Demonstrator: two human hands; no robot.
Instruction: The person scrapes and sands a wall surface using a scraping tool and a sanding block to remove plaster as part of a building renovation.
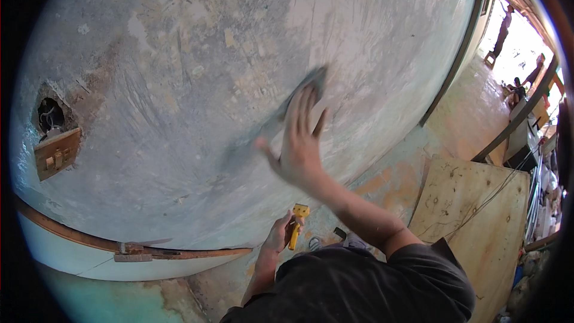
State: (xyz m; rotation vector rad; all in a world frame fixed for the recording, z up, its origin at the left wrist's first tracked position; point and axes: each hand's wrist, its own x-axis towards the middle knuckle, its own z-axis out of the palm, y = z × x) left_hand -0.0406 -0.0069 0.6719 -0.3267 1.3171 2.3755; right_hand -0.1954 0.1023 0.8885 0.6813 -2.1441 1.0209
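My right hand [301,143] is raised to a large grey plastered wall [209,101], its fingers stretched out and spread, slightly blurred. A dark shadow lies beside the fingertips on the patchy, scratched plaster; I cannot tell whether the palm touches it. Lower down, near my body, my left hand [278,234] is closed around the handle of a scraper [297,225]. This scraper is yellow with a short, wide head pointing up, and it stands apart from the wall.
At the left, an open hole [52,115] with wires sits above a tilted brown switch plate [58,154]. A wooden ledge [89,240] runs along the lower left. On the right are a plywood sheet [472,203], a dark sloping beam [520,116], stacked clutter and a bright doorway [520,36] with people.
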